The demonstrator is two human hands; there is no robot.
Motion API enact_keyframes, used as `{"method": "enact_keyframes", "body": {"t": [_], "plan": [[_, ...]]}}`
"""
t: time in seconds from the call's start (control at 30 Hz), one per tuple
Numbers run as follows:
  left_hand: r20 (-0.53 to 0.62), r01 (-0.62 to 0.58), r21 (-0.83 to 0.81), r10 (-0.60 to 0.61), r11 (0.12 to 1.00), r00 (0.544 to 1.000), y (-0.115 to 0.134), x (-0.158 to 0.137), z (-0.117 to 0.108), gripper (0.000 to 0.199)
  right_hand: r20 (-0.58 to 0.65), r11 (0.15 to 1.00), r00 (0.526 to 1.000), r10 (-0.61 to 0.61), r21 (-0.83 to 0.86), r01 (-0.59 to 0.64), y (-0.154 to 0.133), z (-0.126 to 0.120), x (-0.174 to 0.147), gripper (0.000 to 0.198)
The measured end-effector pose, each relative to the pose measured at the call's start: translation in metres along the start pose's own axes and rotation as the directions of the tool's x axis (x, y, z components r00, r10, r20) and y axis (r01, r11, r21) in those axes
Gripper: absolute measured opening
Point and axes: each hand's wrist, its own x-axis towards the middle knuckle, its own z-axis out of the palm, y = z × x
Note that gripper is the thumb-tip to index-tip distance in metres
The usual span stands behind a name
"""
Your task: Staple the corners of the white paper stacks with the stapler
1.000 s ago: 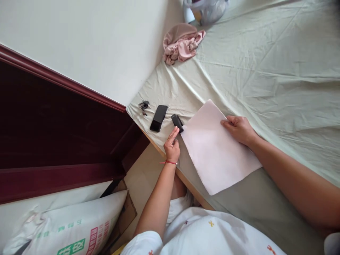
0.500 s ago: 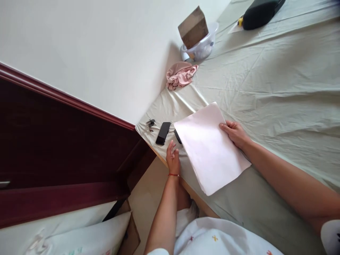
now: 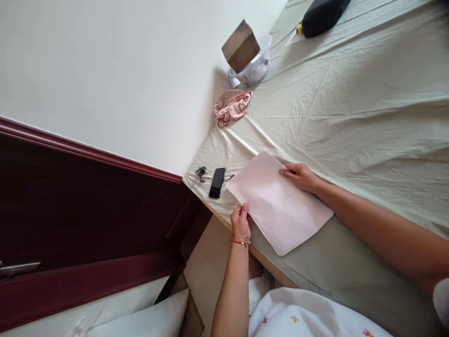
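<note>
Head view: pale pink paper sheet (image 3: 278,206) lies flat on the bed (image 3: 351,117) near its corner. Left hand (image 3: 240,223) has its grip pinching the near-left edge; right hand (image 3: 298,175) presses fingers flat on the far edge, steadying it. Phone (image 3: 217,182), keys (image 3: 201,172) just beside.

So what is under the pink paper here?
The pink paper lies on the pale green sheet, held by the left hand and right hand. Anything beneath its middle is covered.
</note>
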Motion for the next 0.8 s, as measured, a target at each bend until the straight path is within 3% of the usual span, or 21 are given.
{"method": "enact_keyframes", "body": {"t": [0.13,0.27,0.47,0.8], "plan": [[-0.074,-0.034,0.011,0.035,0.999,0.997,-0.011,0.007,-0.004,0.054,-0.058,0.988,0.997,-0.054,-0.146,0.045,0.006,-0.003,0.005,0.041],[-0.123,-0.076,0.006,0.077,0.997,0.989,-0.019,0.009,-0.007,0.059,-0.031,0.978,0.998,-0.048,-0.205,0.040,0.010,-0.005,0.008,0.034],[-0.109,-0.105,-0.008,0.103,0.994,0.989,-0.025,0.007,-0.010,0.049,0.010,0.960,1.000,0.002,-0.281,0.000,0.010,-0.005,0.006,0.031],[-0.140,-0.155,0.037,0.158,0.987,0.977,-0.028,0.009,-0.011,0.047,-0.035,0.925,0.997,-0.063,-0.378,0.045,0.010,-0.004,0.005,0.027]]}}
